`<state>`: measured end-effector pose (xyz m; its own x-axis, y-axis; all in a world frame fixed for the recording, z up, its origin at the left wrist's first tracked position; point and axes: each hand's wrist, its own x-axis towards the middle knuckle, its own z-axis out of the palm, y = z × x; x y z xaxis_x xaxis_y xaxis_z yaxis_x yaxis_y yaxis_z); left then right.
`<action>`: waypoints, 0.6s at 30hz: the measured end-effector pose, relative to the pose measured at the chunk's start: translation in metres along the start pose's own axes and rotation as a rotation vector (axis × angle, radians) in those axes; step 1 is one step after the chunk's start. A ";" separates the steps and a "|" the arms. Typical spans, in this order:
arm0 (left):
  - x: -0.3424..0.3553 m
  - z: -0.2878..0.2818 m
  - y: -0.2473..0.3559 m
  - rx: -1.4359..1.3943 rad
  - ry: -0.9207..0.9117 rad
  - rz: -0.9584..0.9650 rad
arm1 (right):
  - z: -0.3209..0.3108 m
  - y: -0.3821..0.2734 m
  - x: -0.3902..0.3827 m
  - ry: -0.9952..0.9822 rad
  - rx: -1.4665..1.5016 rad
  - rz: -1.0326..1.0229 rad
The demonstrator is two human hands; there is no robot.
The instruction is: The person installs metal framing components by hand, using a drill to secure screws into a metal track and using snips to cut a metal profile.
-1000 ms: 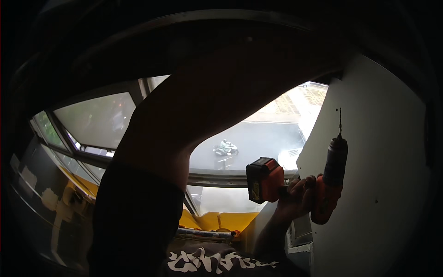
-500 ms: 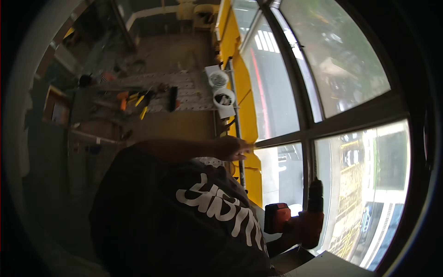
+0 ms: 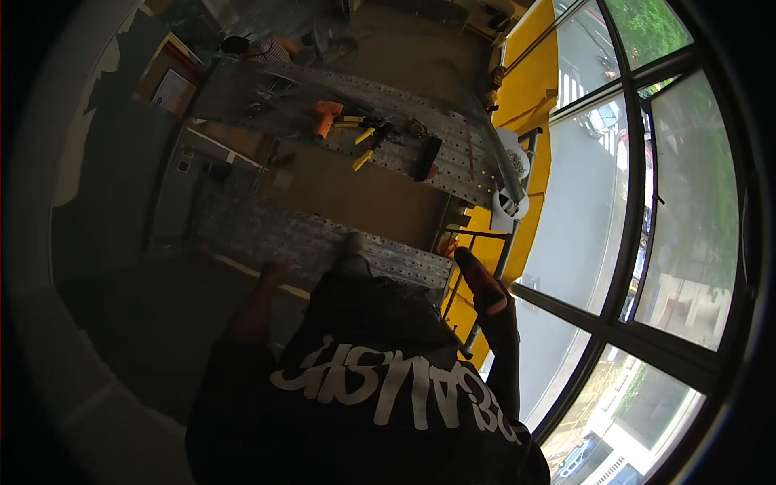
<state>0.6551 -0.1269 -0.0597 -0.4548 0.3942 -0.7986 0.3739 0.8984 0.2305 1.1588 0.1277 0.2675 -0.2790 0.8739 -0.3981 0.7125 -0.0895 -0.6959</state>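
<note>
My right hand (image 3: 499,305) is shut on a red and black cordless drill (image 3: 477,279), low beside the window side of the scaffold. My left hand (image 3: 273,273) hangs dark and blurred at my left, its fingers unclear. Below me is a perforated metal plank (image 3: 404,263), with my foot on it. On the farther plank (image 3: 465,174) lie an orange tool (image 3: 327,113), several yellow-handled tools (image 3: 364,136) and a black block-like item (image 3: 427,158). Two white tubs (image 3: 508,218) with contents sit at that plank's right end.
A person (image 3: 267,50) in striped clothing is beyond the far plank at upper left. Yellow sheeting (image 3: 533,73) and metal scaffold rails (image 3: 493,234) run along the window (image 3: 590,210) at the right. A brown floor (image 3: 356,186) shows between the planks. A grey wall (image 3: 105,267) stands at the left.
The view has swung from my raised arm and the window down to the scaffold planks. My left arm has dropped to my side. The drill has tipped from upright and stays in my right hand.
</note>
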 end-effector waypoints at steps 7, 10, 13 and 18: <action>-0.023 -0.015 0.034 -0.173 -0.156 -0.019 | 0.118 0.025 0.227 -0.130 0.462 -0.039; -0.034 0.001 0.031 -0.521 -0.121 0.051 | 0.148 0.037 0.306 -0.048 0.190 -0.074; -0.057 -0.017 0.045 -0.442 -0.098 0.189 | 0.187 0.127 0.412 0.073 -0.041 0.101; -0.117 0.031 0.007 -0.511 -0.023 -0.010 | 0.206 0.123 0.511 0.094 -0.357 0.171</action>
<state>0.7355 -0.1728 0.0180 -0.4367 0.3862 -0.8125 -0.0761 0.8841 0.4611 0.9706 0.4646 -0.1447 -0.0891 0.9021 -0.4222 0.9271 -0.0798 -0.3663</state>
